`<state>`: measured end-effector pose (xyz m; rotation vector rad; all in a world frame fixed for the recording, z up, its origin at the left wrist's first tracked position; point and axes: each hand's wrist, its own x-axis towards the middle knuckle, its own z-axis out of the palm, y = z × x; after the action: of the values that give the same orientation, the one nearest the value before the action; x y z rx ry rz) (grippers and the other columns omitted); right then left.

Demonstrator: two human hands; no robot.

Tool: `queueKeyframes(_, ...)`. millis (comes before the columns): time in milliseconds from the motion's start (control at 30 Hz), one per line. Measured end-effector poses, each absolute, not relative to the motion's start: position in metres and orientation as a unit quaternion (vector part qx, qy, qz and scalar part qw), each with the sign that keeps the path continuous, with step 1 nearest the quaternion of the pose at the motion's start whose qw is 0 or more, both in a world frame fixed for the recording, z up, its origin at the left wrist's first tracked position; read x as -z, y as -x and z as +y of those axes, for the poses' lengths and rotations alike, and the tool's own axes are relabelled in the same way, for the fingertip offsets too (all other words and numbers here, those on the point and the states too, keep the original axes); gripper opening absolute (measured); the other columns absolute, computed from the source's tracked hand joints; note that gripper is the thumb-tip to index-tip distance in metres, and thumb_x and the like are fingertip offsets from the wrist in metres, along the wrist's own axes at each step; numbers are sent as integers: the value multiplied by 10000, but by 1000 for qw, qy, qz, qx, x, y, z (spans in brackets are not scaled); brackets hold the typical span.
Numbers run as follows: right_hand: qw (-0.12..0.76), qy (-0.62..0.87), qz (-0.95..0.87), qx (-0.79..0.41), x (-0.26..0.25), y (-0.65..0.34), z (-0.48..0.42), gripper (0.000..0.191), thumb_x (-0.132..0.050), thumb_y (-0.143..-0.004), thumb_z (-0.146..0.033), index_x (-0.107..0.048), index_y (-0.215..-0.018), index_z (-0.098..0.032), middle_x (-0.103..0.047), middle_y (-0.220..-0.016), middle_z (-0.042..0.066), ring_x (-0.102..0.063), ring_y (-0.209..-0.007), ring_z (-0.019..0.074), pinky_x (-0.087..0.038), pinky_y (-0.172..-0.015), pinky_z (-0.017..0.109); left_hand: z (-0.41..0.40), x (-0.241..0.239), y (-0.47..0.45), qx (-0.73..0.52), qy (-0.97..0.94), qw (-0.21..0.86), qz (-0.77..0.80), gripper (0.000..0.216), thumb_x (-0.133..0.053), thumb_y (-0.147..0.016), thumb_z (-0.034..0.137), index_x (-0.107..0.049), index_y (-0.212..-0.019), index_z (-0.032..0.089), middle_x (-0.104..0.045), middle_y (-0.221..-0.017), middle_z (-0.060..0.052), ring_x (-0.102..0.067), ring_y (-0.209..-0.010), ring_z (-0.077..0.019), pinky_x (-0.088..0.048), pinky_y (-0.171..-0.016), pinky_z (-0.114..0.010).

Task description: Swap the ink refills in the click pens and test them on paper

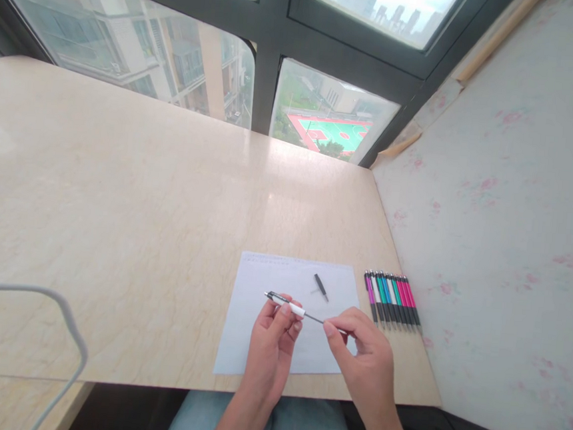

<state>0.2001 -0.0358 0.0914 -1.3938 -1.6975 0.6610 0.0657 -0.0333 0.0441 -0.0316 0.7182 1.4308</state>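
Above a white sheet of paper (241,331), my left hand (276,331) is closed around a white pen barrel (296,309) with a dark clip end pointing left. A thin dark ink refill (314,318) sticks out of the barrel's open right end. My right hand (363,345) pinches the refill's far end between thumb and fingertips. On the paper beyond my hands lies a black pen grip section (321,287) with a tapered tip, touched by neither hand.
A row of several coloured pens (392,299) lies to the right of the paper, near the floral wall (507,214). A grey cable (73,327) curves over the table's left front. Windows stand behind the beige tabletop (131,208). Faint writing marks the paper's top edge.
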Motion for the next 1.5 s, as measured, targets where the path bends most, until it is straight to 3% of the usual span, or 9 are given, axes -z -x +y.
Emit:
queueKeyframes(267,449,585,-617,-274,-73,-202,-34,205,-609,-895,-251,-571,-702,-196,-500,-655,-18,-474,-614,128,-393,-554,248,-39,-44,-73,-607,15,720,336,238,-793,-742,212,-657,-930,158,-683,-868,-40,-623,-700,-78,-520,-635,-159)
queueKeyframes(500,446,580,-602,-319,-68,-200,-37,123,-616,-899,-260,-635,-794,-201,-590,-746,6,-535,-706,146,-426,-632,261,-38,-37,-73,-609,17,721,329,226,-780,-757,195,-647,-934,152,-695,-893,-47,-650,-718,-79,-540,-650,-155)
queueKeyframes(833,463,586,-587,-312,-67,-198,-32,153,-636,-889,-273,-611,-752,-209,-553,-712,-11,-512,-668,131,-429,-593,247,-37,-41,-72,-594,34,737,319,229,-760,-778,187,-641,-969,142,-711,-916,-69,-693,-734,-109,-567,-637,-163)
queueKeyframes(900,437,571,-612,-329,-68,-201,-31,52,-643,-879,-268,-641,-867,-218,-594,-788,8,-556,-726,146,-463,-607,249,-36,-42,-71,-597,46,735,317,220,-752,-784,171,-644,-972,140,-715,-923,-75,-702,-744,-115,-574,-644,-165)
queueKeyframes(1033,324,549,-697,-328,-64,-216,-23,279,-621,-869,-219,-612,-1148,-241,-650,-986,46,-595,-755,159,-493,-566,252,-34,-41,-65,-615,80,720,312,158,-721,-809,144,-660,-954,137,-715,-922,-64,-706,-749,-108,-580,-647,-155)
queueKeyframes(1100,269,563,-741,-247,-59,-222,-14,252,-546,-891,-161,-624,-1119,-234,-668,-1007,50,-601,-753,162,-510,-628,280,-32,-40,-62,-622,98,710,315,124,-703,-825,141,-668,-944,134,-714,-920,-61,-705,-743,-103,-579,-633,-148)
queueKeyframes(1200,184,560,-800,-110,-51,-225,4,303,-459,-891,-71,-636,-1089,-216,-677,-1077,66,-616,-944,208,-502,-808,344,-31,-37,-59,-629,113,698,323,88,-683,-840,138,-677,-928,134,-714,-906,-59,-702,-722,-99,-576,-602,-144)
queueKeyframes(1367,38,522,-852,-32,-46,-212,28,320,-459,-848,3,-631,-1015,-208,-675,-1039,69,-605,-943,206,-458,-631,273,-30,-37,-60,-634,102,690,332,79,-684,-839,139,-684,-917,126,-714,-899,-57,-691,-699,-95,-569,-577,-144)
queueKeyframes(1500,-10,506,-863,-4,-43,-207,34,265,-484,-823,18,-614,-892,-203,-660,-907,65,-589,-868,202,-406,-567,254,-29,-36,-61,-634,98,687,342,91,-698,-829,148,-687,-914,118,-715,-928,-66,-685,-703,-91,-562,-571,-136)
